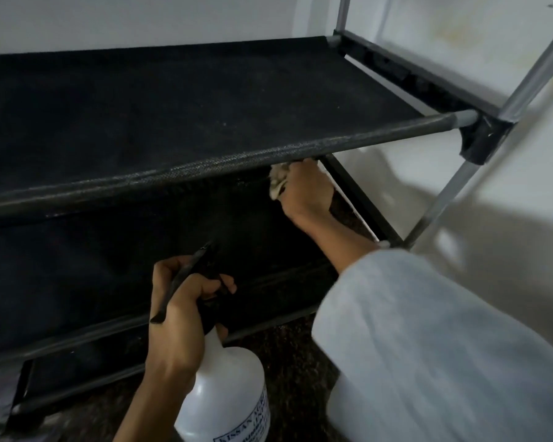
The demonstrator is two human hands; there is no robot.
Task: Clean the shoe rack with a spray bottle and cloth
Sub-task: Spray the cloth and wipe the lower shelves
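Reaching under the upper shelf point(173, 116) of the shoe rack point(454, 186), fingertips hidden behind its fabric-wrapped front bar: right hand point(304, 193), bunching a pale crumpled cloth point(276, 181) in curled fingers over the dim lower tier. Gripping the black trigger head of a white translucent spray bottle point(227, 387): left hand point(179, 314), fingers wrapped round the neck. Bottle base cut off below; printed label only partly readable. Black woven shelves, grey metal tubes.

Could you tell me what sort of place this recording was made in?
Probably a home, perhaps an entryway or a room corner: a metal-tube shoe rack with black fabric shelves stands against a plain, stained white wall on a dark speckled floor.
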